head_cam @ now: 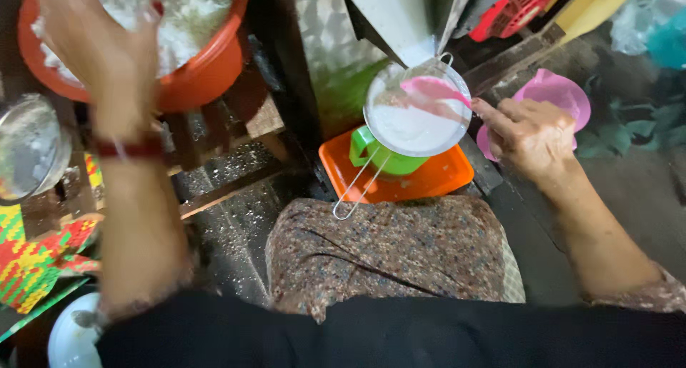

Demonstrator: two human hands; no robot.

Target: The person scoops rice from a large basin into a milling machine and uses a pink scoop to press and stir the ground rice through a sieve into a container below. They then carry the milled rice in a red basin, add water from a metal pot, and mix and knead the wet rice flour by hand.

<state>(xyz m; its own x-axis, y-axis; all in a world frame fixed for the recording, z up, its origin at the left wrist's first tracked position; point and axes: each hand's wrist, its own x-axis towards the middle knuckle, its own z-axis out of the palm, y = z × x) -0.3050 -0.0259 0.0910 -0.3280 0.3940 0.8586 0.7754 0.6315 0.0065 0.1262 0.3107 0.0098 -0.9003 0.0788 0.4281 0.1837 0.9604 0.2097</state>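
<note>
The person is sitting over a straining set-up, and the step in hand looks to be the pressing of white pulp through a sieve. The right hand (532, 136) is holding a pink spoon (434, 91) by its handle, fingers pinched around it, and is working its bowl into the white mass lying in the wire strainer (416, 111). The strainer is resting on top of a green jug (379, 157), which is standing in an orange tray (436, 178) just beyond the person's knee. The left hand (96, 43) is reaching up at far left into an orange basin (207, 71) heaped with white shredded material; the hand is blurred, so whether its fingers are closed on anything is not clear. A metal chute (400, 18) is hanging just above the strainer, a pink bowl (561, 89) is lying behind the right hand, and a glass bowl (32, 146) is sitting at the left edge. Judging by this, the next move calls for steady pressure with the spoon while keeping the strainer balanced on the jug.
</note>
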